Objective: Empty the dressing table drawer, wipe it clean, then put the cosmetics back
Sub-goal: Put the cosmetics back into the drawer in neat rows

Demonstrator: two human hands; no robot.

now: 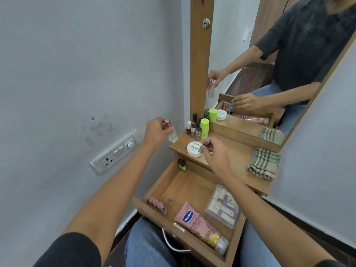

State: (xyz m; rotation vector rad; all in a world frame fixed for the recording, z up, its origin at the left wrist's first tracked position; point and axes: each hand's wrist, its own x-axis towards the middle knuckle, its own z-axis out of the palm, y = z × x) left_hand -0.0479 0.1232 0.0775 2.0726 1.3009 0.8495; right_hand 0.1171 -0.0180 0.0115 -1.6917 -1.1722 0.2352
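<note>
Pink-capped bottle is gripped by the left hand; nail polish bottles (dark-capped) are pinched by the right hand.

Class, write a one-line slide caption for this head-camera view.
Left hand holds a pink-capped clear glass bottle; right hand pinches small dark-capped nail-polish bottles above the wooden shelf, open wooden drawer below.

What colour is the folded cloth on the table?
The cloth is green and off-white checked; head view.
</note>
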